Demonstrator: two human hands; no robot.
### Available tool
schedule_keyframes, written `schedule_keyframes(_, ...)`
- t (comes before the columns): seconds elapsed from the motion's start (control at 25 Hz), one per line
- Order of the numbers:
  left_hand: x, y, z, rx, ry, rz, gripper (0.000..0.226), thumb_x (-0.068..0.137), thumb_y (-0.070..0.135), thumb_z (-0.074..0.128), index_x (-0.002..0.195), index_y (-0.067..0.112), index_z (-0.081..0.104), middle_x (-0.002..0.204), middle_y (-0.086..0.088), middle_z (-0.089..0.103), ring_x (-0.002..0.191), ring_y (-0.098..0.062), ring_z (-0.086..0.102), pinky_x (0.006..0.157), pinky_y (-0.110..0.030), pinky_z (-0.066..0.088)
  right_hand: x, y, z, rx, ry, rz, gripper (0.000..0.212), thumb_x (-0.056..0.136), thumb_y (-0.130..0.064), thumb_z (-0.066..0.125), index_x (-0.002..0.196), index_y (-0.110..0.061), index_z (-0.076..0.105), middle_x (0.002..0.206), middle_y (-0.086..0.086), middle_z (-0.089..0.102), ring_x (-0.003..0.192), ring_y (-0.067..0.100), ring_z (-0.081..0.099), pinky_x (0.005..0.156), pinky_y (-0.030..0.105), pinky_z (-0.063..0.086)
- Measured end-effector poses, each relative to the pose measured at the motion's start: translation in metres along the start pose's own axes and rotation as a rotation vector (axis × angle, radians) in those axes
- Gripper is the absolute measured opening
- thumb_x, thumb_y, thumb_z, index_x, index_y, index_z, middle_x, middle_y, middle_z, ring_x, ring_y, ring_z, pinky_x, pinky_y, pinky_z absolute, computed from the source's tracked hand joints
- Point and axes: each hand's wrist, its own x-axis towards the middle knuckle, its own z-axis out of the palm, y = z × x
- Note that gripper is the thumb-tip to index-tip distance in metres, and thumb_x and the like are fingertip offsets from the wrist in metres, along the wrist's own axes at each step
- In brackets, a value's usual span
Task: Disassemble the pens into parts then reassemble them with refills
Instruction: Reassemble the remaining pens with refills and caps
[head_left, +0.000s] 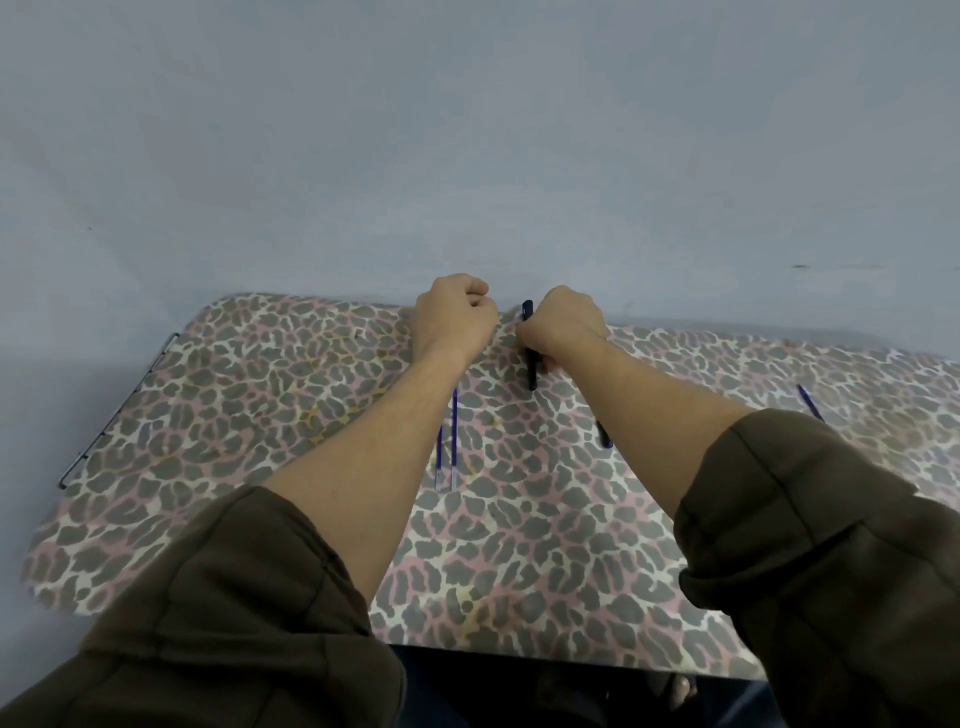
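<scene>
My right hand (563, 325) grips a dark pen (530, 364) held roughly upright near the table's far edge; the pen's top and lower end stick out of the fist. Just left of it, my left hand (454, 317) is curled into a fist; nothing shows in it from here. Two thin blue refills (451, 441) lie side by side on the leopard-print table (260, 415) between my forearms. A dark pen part (604, 435) lies partly hidden under my right forearm. Another blue refill or pen (810, 402) lies at the far right.
A grey wall rises directly behind the table. A metal rail (114, 415) runs along the table's left edge. My brown sleeves cover the near part of the tabletop.
</scene>
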Motion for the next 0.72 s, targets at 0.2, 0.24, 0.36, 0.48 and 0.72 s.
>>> schedule_keyframes(0.2,-0.014,0.012,-0.002,0.013,-0.010,0.015,0.034,0.094,0.017,0.056,0.125,0.022,0.071,0.113,0.008,0.075,0.101,-0.010,0.068,0.082,-0.022,0.048,-0.017,0.005,-0.024,0.063,-0.045,-0.038,0.015,0.089,-0.019,0.068,0.079,-0.011,0.060,0.080,0.008,0.072,0.066,0.024,0.070,0.070,0.033,0.064)
schedule_keyframes(0.24,-0.016,0.016,-0.001,0.007,-0.016,0.020,0.034,0.094,0.017,0.056,0.125,0.021,0.071,0.114,0.007,0.075,0.102,-0.011,0.068,0.083,-0.023,0.049,-0.019,0.008,-0.035,0.082,-0.035,-0.041,0.013,0.088,-0.017,0.069,0.080,-0.008,0.065,0.079,0.009,0.075,0.063,0.024,0.072,0.073,0.036,0.066)
schedule_keyframes(0.36,-0.030,0.035,0.005,0.002,-0.057,0.049,0.034,0.093,0.017,0.059,0.124,0.020,0.072,0.115,0.004,0.074,0.105,-0.014,0.069,0.091,-0.027,0.052,-0.023,0.026,-0.070,0.132,0.042,-0.015,0.012,0.087,-0.008,0.065,0.087,0.000,0.073,0.075,0.012,0.079,0.063,0.025,0.078,0.071,0.040,0.068)
schedule_keyframes(0.48,-0.043,0.056,0.016,0.029,-0.117,0.075,0.033,0.091,0.017,0.059,0.121,0.021,0.072,0.113,0.003,0.074,0.102,-0.017,0.070,0.095,-0.034,0.055,-0.030,0.050,-0.096,0.139,0.095,0.002,0.014,0.087,-0.004,0.061,0.089,0.003,0.073,0.075,0.013,0.079,0.066,0.026,0.079,0.071,0.043,0.068)
schedule_keyframes(0.72,-0.081,0.086,0.042,0.127,-0.203,0.112,0.032,0.090,0.014,0.059,0.118,0.019,0.074,0.110,0.000,0.075,0.096,-0.021,0.072,0.086,-0.035,0.058,-0.052,0.112,-0.133,0.058,0.122,0.038,0.012,0.090,-0.003,0.063,0.079,-0.004,0.069,0.077,0.015,0.078,0.068,0.028,0.079,0.073,0.045,0.067)
